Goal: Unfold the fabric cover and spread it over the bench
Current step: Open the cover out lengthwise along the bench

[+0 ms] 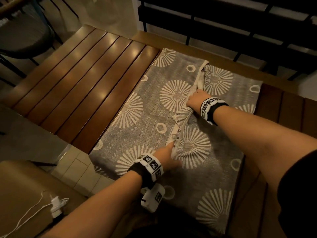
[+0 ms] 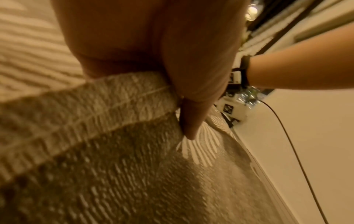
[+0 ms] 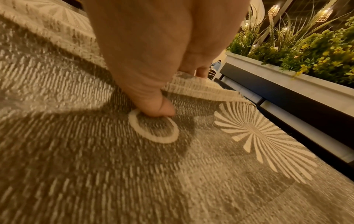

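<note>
The fabric cover point(image 1: 147, 107) lies folded on the bench point(image 1: 82, 83); the left hand point(image 1: 169, 156) pinches its loose edge near, the right hand point(image 1: 195, 99) pinches it farther along.

One cover point(image 1: 171, 103) lies on one tabletop point(image 1: 89, 79), with two hands on it, left point(image 1: 169, 156) and right point(image 1: 197, 99). One white charger point(image 1: 55, 206) sits nearby. One planter point(image 3: 287, 80) holds greenery.
</note>
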